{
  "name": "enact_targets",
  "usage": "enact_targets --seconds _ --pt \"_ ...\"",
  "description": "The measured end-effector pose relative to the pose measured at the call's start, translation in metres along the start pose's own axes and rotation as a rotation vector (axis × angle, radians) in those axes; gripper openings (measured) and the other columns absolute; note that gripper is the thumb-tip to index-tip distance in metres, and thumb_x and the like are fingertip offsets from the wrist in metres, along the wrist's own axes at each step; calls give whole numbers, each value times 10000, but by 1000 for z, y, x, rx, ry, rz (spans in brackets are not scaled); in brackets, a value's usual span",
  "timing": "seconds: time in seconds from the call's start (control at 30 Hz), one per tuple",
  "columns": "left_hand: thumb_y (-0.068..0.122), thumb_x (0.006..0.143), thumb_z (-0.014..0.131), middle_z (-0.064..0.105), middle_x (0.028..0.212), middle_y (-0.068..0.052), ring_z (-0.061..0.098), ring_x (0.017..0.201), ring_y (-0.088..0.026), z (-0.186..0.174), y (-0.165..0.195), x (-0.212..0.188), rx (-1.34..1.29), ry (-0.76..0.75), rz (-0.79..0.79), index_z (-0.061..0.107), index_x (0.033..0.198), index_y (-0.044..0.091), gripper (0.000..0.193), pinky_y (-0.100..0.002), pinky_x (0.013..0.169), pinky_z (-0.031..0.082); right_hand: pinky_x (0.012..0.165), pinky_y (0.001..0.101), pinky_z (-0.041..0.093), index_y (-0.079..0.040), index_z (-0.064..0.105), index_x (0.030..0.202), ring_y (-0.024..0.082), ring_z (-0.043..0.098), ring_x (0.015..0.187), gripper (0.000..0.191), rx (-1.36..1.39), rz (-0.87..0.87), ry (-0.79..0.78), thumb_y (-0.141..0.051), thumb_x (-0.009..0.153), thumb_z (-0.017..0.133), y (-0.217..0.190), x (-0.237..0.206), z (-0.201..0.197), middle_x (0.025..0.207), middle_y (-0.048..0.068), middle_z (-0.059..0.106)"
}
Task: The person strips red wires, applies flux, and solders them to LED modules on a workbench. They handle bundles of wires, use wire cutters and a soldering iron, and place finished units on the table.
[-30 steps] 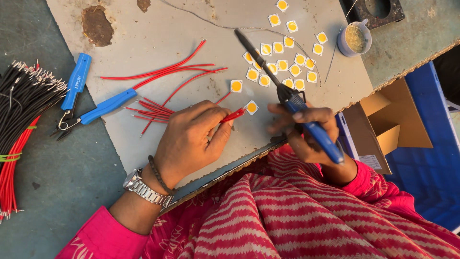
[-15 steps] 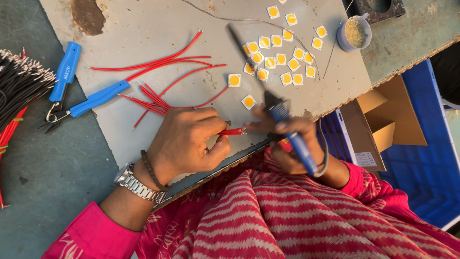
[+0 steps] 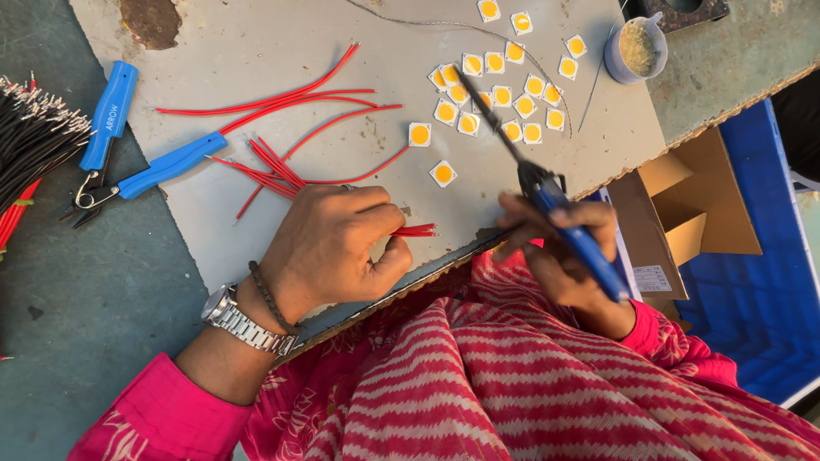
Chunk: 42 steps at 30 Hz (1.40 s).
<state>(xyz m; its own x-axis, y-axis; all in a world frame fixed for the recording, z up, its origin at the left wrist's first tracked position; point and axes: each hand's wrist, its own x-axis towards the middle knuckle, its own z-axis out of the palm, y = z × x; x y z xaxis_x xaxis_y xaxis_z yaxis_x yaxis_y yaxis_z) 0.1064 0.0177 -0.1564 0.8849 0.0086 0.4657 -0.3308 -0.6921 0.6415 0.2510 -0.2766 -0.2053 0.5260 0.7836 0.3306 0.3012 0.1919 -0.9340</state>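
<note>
Several red wires [image 3: 416,230], thin, light and limp, sit pinched in my left hand [image 3: 329,248] at the board's [image 3: 256,43] near edge; fingers are clamped on them close to the stripped tips. I judge a hold near the ends best, as they flex. My right hand [image 3: 559,252] grips a soldering iron [image 3: 547,201] by its blue handle. Square LED chips [image 3: 491,90] lie toward the far right corner; blue cutters [image 3: 128,154] at the left edge.
</note>
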Motion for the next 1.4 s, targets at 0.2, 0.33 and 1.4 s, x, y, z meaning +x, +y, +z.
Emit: enact_targets --seconds 0.2,0.33,1.4 --pt "126 783 701 589 688 -79 581 548 -271 0 2 2 -2 0 7 670 756 41 94 -405 500 446 1086 498 566 -174 287 1353 461 644 1262 697 -2 -89 -68 247 815 430 4 7 7 1574 311 386" --pt "122 783 703 580 678 -80 574 544 -274 0 3 1 7 -3 0 667 751 36 99 -408 495 435 1087 526 623 -156 290 1404 448 688 1262 682 228 -64 -214 250 865 389 5 3 19 1622 303 353" --pt "92 793 778 669 968 -57 677 677 -238 2 11 3 17 -45 -34 644 914 34 190 -360 590 534 898 385 581 -76 454 1225 314 696 1061 513 -614 -283 -195 74 851 772 -34 99 24 1361 234 648"
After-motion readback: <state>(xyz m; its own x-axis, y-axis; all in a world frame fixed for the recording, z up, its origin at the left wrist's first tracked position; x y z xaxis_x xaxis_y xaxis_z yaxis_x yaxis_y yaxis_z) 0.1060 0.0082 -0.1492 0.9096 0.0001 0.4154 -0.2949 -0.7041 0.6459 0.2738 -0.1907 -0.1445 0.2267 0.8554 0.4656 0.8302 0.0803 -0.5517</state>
